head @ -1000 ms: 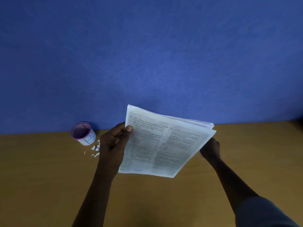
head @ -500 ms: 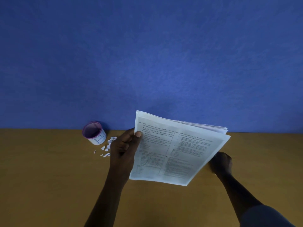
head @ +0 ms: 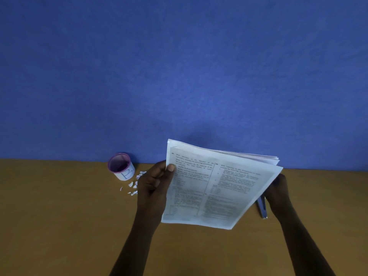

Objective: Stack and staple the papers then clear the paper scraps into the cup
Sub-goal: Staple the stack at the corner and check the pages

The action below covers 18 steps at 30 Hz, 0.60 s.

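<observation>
Head view: cup [head: 121,166] and paper scraps [head: 133,186] lie left of the papers [head: 215,188], stapler [head: 262,208] just right, on the bench [head: 59,216]; left hand [head: 153,182] pinches the papers' left edge, right hand [head: 278,189] grip half-hidden, cannot tell.

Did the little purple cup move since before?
No. The cup sits just as close to the paper scraps and the table's back edge as before; only the camera view shifted.
</observation>
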Available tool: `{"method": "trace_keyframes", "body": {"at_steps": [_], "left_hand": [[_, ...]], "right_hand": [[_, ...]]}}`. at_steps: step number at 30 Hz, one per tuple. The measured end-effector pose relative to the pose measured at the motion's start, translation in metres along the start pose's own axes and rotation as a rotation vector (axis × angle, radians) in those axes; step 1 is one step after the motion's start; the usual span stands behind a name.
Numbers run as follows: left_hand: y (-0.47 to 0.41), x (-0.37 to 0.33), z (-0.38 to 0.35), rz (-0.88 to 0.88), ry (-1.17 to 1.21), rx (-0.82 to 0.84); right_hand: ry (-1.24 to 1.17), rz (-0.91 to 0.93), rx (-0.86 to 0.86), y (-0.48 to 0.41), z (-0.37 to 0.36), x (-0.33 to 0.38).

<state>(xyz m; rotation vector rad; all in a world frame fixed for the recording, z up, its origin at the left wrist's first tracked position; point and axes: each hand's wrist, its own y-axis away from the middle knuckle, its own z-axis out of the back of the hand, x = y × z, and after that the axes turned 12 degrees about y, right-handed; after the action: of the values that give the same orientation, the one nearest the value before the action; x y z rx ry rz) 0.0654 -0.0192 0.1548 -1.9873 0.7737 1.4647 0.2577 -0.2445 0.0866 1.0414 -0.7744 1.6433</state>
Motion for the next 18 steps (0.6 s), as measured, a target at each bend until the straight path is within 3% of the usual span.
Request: {"method": "trace_keyframes", "body": {"at_steps": [2, 5, 8, 12, 18], "left_hand": [[0.000, -0.007, 0.000, 0.006, 0.010, -0.014], [0.002, -0.015, -0.001, -0.002, 0.036, -0.027], [0.005, -0.025, -0.002, -0.014, 0.088, -0.031], [0.008, -0.037, -0.005, -0.024, 0.182, -0.063], [0.019, -0.045, 0.001, -0.004, 0.197, 0.015]], "right_hand": [[-0.250, 0.058, 0.132, 0.004, 0.004, 0.019], [-0.516, -0.022, 0.378, 0.016, 0.019, 0.058], [-0.552, 0.095, 0.452, 0.030, 0.027, 0.071], [-0.368, 0.257, 0.306, 0.055, 0.027, 0.090], [-0.252, 0.222, 0.050, 0.080, 0.019, 0.113]]}}
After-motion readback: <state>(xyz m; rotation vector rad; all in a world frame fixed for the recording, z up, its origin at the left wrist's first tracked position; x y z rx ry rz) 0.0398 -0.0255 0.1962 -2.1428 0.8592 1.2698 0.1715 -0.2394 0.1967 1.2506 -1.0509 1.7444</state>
